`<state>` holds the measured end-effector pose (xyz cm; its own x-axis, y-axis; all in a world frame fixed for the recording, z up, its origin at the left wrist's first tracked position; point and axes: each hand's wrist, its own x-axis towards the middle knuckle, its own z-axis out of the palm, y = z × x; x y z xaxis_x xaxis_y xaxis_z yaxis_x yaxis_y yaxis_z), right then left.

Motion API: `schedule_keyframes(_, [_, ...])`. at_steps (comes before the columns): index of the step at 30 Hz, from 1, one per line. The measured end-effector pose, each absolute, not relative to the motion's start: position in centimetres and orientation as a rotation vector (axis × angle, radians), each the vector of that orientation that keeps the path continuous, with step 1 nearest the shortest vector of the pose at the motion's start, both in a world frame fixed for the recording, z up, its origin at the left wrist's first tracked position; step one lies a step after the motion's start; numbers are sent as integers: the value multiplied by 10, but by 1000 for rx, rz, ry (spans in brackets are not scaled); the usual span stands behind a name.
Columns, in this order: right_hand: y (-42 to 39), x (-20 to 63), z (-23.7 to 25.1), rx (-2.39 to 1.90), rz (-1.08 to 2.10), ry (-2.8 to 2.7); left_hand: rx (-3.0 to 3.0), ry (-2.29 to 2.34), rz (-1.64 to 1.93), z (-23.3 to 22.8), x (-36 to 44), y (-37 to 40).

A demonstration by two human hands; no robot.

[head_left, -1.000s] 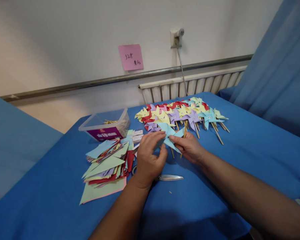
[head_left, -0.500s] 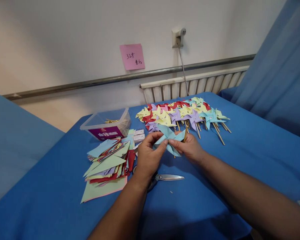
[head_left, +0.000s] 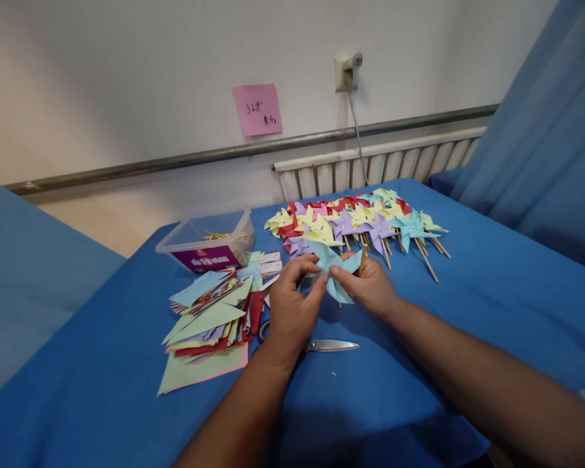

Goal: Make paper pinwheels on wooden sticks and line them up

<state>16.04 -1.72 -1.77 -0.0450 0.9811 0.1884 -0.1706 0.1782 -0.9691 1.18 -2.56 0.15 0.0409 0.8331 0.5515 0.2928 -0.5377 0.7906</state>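
Observation:
A light blue paper pinwheel [head_left: 342, 286] is held up between my two hands, above the table. My left hand [head_left: 296, 296] pinches its left blades between thumb and fingers. My right hand [head_left: 368, 286] grips it from the right, the thumb pressed near the centre. A wooden stick [head_left: 363, 255] stands up by the right fingers; how it joins the pinwheel is hidden. Under my left wrist lie scissors [head_left: 332, 346], their dark handles partly covered by the arm.
Finished pinwheels [head_left: 344, 226] in several colours lie at the back. A clear plastic box [head_left: 209, 250] holds thin sticks. Stacked coloured paper [head_left: 209, 325] lies left of my hands, beside small white boxes [head_left: 272, 266]. A blue cloth [head_left: 468, 312] covers the table.
My right thumb has shifted slightly up onto the pinwheel's centre. My left hand has shifted a little, uncovering more of a scissor handle. Both hands still hold the pinwheel.

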Motion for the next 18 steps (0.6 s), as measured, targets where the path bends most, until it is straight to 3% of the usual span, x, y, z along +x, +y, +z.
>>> schedule_keyframes(6, [-18, 159, -18, -929, 1103, -1267, 2205, 1221, 1429, 9, 8, -26])
schedule_keyframes(18, [-18, 157, -15, -995, 1038, -1254, 2203, 1222, 1138, 13, 1, -22])
